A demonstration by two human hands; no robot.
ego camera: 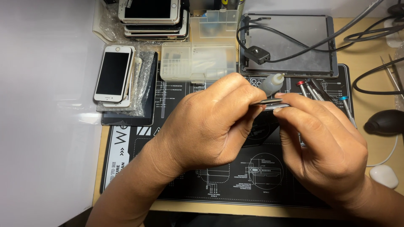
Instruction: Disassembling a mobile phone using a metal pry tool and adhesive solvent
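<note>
My left hand (210, 126) and my right hand (324, 147) meet above a black repair mat (139, 168). Both pinch a thin, flat metallic part (271, 104) between their fingertips; most of it is hidden by my fingers. Just behind it stands a small white squeeze bottle (271, 83). Several screwdrivers (313, 89) with red and blue tips lie on the mat, right of my fingertips.
A white smartphone (112, 72) tops a pile at the left, and more phones (151, 14) are stacked behind. Clear plastic parts boxes (198, 62) sit at the back, next to an open tablet shell (294, 46) crossed by black cables. A black air blower (385, 122) and white object (384, 175) lie right.
</note>
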